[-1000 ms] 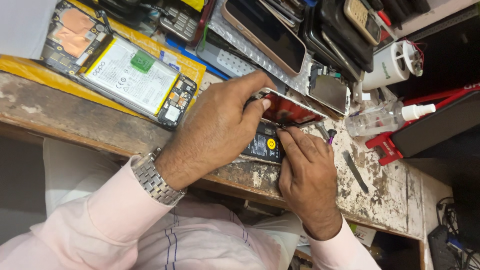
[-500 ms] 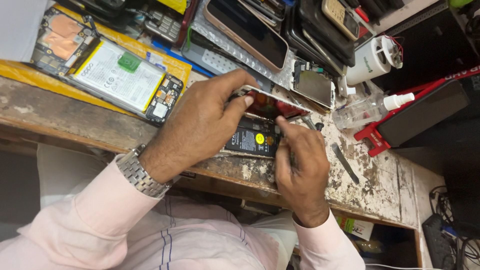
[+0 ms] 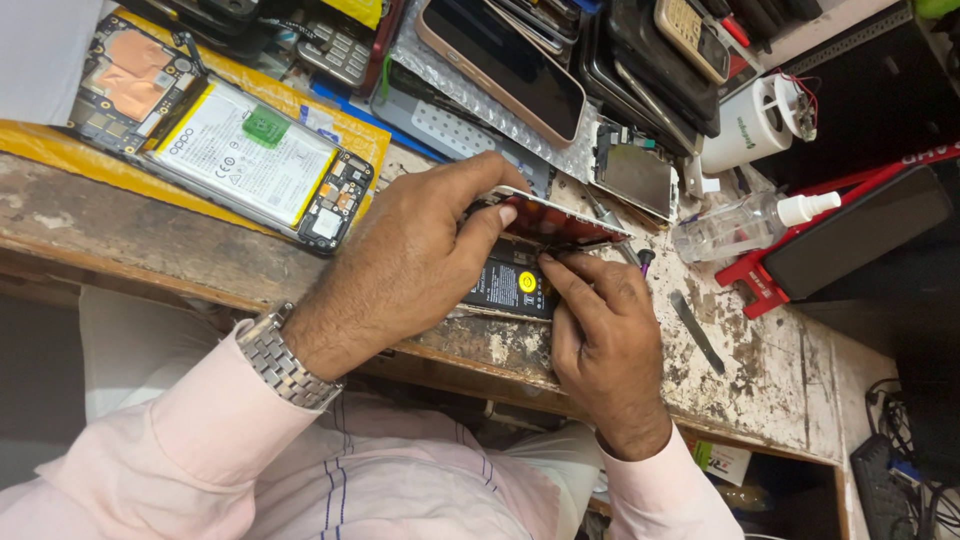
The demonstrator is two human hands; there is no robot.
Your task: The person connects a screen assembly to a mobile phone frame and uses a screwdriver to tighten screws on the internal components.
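Pale pink sleeves lead up from the near edge to both hands, which meet over an opened phone (image 3: 515, 285) lying on the worn, paint-flecked desk (image 3: 770, 370). Nearest, the right hand (image 3: 605, 345) rests its heel at the desk's near edge, its fingers (image 3: 570, 278) pointing away and pinched down against the phone's dark battery with its yellow round sticker; whether they grip a small tool or only press I cannot tell. Just left of them, the left hand (image 3: 400, 270), a steel watch (image 3: 280, 358) at its wrist, arches over the phone's left part, thumb and fingers clamped on the lifted white-and-red panel (image 3: 555, 220), which tilts up along the far side of the body. The phone's long axis runs left to right across both sets of fingers, so the panel's hinge line lies just beyond the right fingertips. Right of the fingers a thin dark pry tool (image 3: 697, 332) lies loose. Farther off left sits a second stripped phone (image 3: 230, 150) with a white battery; farther right, a clear spray bottle (image 3: 745, 222) and a white roll (image 3: 752, 125)
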